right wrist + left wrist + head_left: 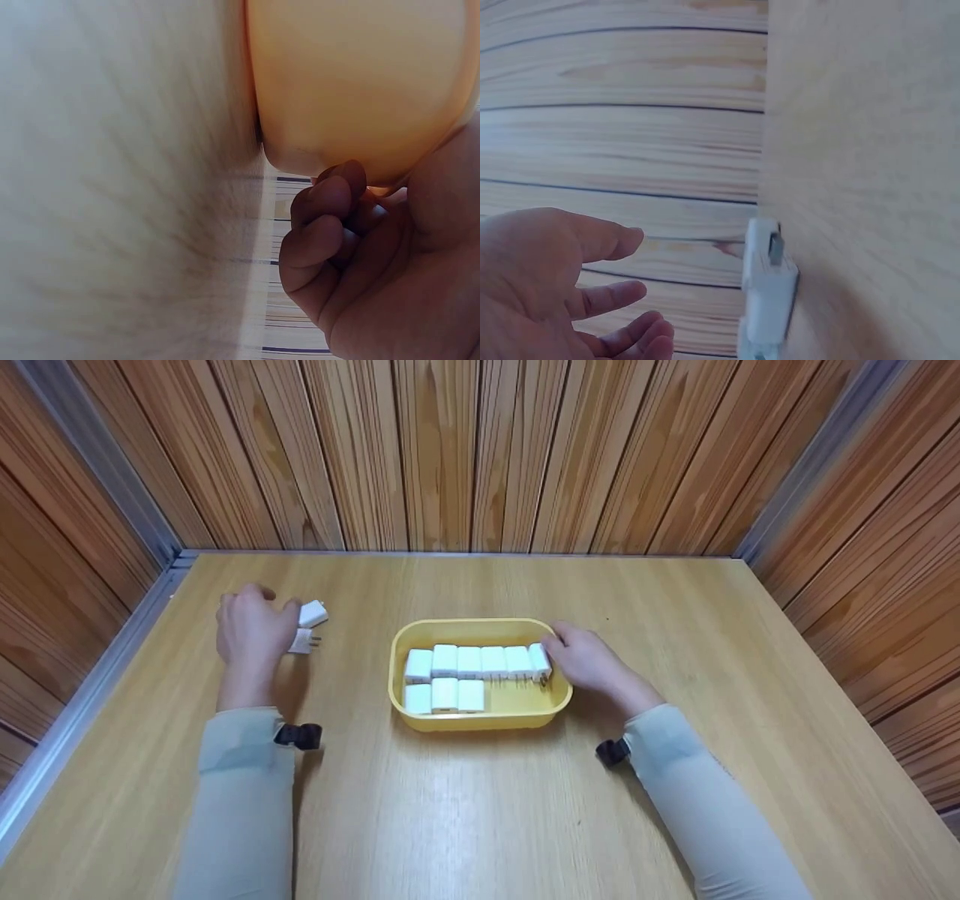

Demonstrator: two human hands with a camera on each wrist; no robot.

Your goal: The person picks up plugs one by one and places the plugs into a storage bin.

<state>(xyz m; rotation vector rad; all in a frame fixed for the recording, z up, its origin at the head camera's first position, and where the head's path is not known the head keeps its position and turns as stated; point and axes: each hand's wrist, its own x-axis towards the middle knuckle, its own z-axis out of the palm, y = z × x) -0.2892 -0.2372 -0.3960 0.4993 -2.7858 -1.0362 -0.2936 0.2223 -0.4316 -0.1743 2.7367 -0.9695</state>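
Note:
A yellow plastic basket point(480, 722) stands mid-table, holding white plug adapters point(469, 661) in a back row and a shorter front row on the left. My right hand point(592, 660) grips its right rim, thumb over the edge and fingers curled against the outside wall, as the right wrist view shows. At the far left my left hand point(257, 626) hovers over loose white adapters point(313, 614), their metal prongs showing. In the left wrist view that hand's fingers point(615, 300) are spread and loosely bent, holding nothing, apart from the adapters point(771, 300) on the table.
The wooden table point(495, 825) is bounded by a plank-patterned back wall point(435, 457) and side walls, with metal strips along the corners. Black straps point(300, 736) with small devices sit on both wrists over pale sleeves.

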